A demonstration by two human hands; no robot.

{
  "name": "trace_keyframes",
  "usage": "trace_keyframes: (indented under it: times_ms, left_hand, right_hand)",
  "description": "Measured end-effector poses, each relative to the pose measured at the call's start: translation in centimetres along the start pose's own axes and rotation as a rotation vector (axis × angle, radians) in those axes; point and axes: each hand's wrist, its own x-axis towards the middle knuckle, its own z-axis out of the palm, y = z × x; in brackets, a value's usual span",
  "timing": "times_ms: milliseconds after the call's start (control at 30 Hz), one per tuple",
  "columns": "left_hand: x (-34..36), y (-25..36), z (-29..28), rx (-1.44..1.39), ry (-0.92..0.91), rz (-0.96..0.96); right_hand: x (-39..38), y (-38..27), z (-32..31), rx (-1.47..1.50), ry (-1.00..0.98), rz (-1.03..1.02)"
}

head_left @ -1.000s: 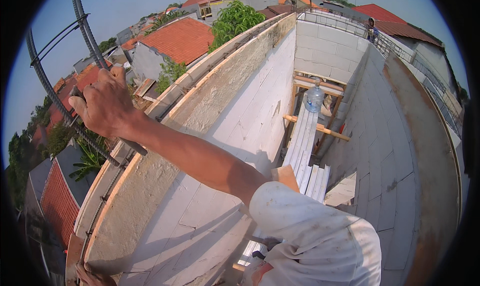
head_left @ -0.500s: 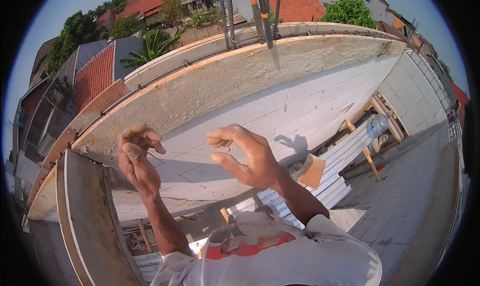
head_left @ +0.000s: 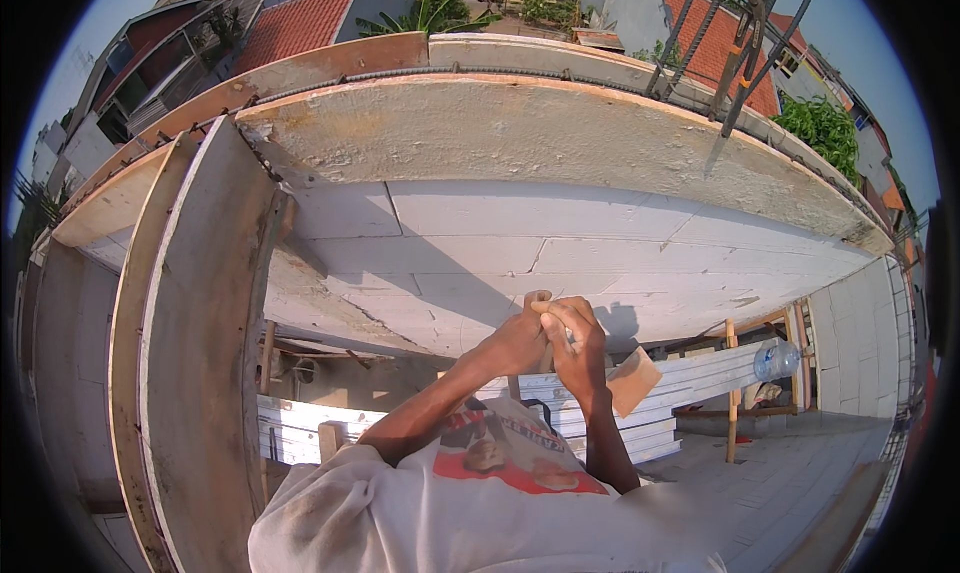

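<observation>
A small pale object (head_left: 538,300), too small to identify, sits upright between both hands in front of the chest. The left hand (head_left: 515,343) wraps it from the left, fingers curled closed. The right hand (head_left: 578,341) pinches its top from the right, equally near, before the white block wall (head_left: 480,243).

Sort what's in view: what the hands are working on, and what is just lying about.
In hand:
- left hand and right hand, pressed together
- small thin piece pinched between them; what it is, too small to tell

Lying about:
- white planks on the scaffold below
- plastic bottle
- wooden block
- rebar rising from the wall
</observation>
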Motion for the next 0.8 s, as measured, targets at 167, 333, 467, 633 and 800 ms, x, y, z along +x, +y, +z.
trace_keyframes:
  times_ms: [167,333,467,633,800]
  left_hand:
    - [-2.7,2.9,-2.3,-0.121,0.083,0.13]
    - [-4.2,10.0,-13.2,0.071,0.458,0.589]
    - [-0.6,14.8,-26.9,0.351,0.93,0.733]
    - [9.1,13.8,-43.9,0.719,0.769,0.465]
    - [12.1,14.7,-42.0,0.575,0.369,0.244]
  right_hand:
    - [1.3,0.3,-0.1,0.403,0.112,0.197]
    - [8.6,-6.4,-7.3,0.473,0.17,0.148]
    - [17.6,-13.9,-9.6,-0.129,0.098,-0.167]
    - [30.9,-17.7,-6.1,-0.566,-0.087,-0.592]
    - [38.7,-16.8,-2.9,-0.908,-0.387,-0.582]
